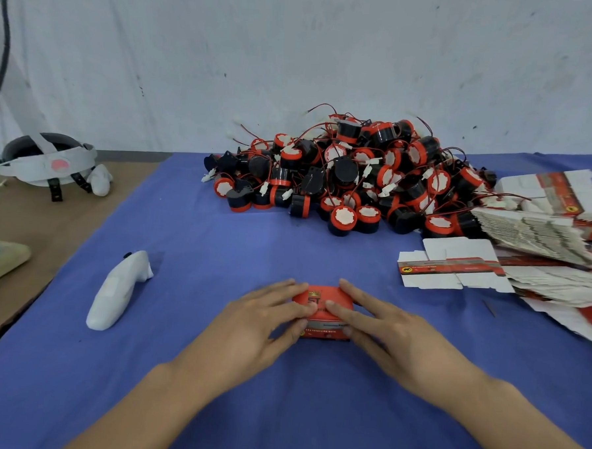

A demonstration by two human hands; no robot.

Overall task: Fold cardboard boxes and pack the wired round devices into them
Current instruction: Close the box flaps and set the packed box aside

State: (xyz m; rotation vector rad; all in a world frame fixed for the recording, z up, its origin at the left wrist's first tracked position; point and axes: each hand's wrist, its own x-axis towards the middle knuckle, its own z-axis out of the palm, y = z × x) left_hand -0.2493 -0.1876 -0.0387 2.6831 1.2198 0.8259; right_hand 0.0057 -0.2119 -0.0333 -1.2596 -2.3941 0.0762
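On the far left a headset (pixel 47 163) lies on the brown table, and nearer to me a white controller (pixel 118 290) lies on the blue cloth (pixel 217 254). My left hand (pixel 262 322) lies with straight fingers on the left side of the small red box (pixel 322 311), which sits on the cloth just before me. My right hand (pixel 378 328) presses its right side, also flat. The box looks closed, but my fingers cover its top. Behind is the pile of round devices (pixel 352 172), and at right the flat boxes (pixel 544 230).
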